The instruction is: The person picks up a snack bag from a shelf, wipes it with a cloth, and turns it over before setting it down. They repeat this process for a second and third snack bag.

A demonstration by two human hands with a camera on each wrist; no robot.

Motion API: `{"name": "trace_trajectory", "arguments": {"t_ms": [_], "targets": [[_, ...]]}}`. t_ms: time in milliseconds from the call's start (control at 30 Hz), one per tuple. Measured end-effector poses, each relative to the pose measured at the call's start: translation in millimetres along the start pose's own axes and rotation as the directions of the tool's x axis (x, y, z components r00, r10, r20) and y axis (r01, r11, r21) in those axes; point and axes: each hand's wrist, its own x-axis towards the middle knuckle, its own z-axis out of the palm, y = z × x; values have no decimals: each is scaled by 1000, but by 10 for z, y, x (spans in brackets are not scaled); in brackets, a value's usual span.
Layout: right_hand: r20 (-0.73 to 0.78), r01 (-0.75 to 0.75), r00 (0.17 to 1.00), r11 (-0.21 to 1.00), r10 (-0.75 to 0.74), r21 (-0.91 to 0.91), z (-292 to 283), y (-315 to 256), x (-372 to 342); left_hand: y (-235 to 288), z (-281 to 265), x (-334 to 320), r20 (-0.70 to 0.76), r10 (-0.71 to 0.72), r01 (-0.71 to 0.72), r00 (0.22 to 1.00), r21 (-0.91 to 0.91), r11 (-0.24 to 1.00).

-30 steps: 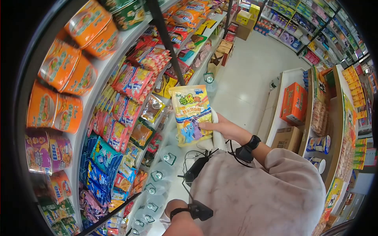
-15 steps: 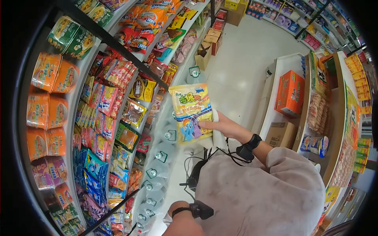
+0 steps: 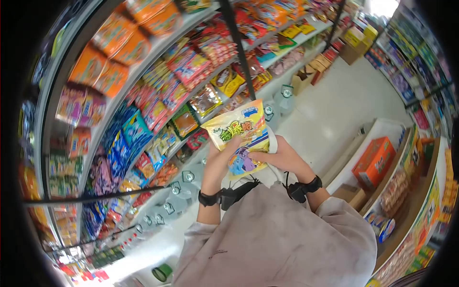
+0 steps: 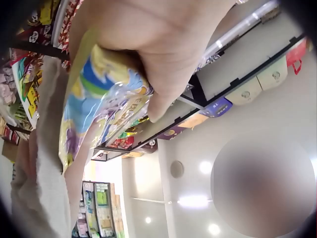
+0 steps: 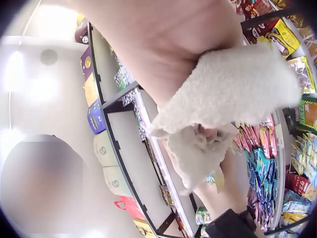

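Observation:
Both hands hold a yellow snack bag (image 3: 239, 115) with cartoon ponies on its front, in front of the chest. My left hand (image 3: 217, 162) grips the bag's left side, thumb over the front. In the left wrist view the bag (image 4: 91, 94) bends beneath the left hand (image 4: 153, 29). My right hand (image 3: 287, 160) pinches the lower right side, thumb on the pony picture. A white cloth (image 5: 237, 89) lies between the right hand (image 5: 163, 44) and the bag, hiding most of the bag in the right wrist view.
Shelves on the left carry orange noodle tubs (image 3: 114, 33) and rows of bagged snacks (image 3: 186, 64). Large water bottles (image 3: 180, 189) line the floor below. At the right, a low shelf holds an orange box (image 3: 375, 158) and a blue-and-white tub (image 3: 380, 226).
My left hand has come up from low beside the body and grips the bag's left side. The bag has tilted and bent. The head view has turned, swinging the shelves.

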Motion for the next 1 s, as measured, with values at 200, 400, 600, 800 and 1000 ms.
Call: {"name": "trace_trajectory", "arguments": {"t_ms": [200,400,600,800,1000], "targets": [[-474,55,872,987,-121,-150,210,248,255,146,-351,-58,-248,18,-77,968,-231,970],[-185,384,734,623,-654,-682,679,112,540,77,-345,31,-184,-5,-57,983,-327,943],[-87,363,838,668,-539,-650,719,78,769,-10,-420,12,104,155,-172,982,180,968],[98,442,806,485,-583,-755,840,89,707,65,-464,-38,197,-152,104,969,234,967],[-219,79,949,839,-229,-539,488,339,751,62,-539,-124,309,-40,-71,950,340,938]]}}
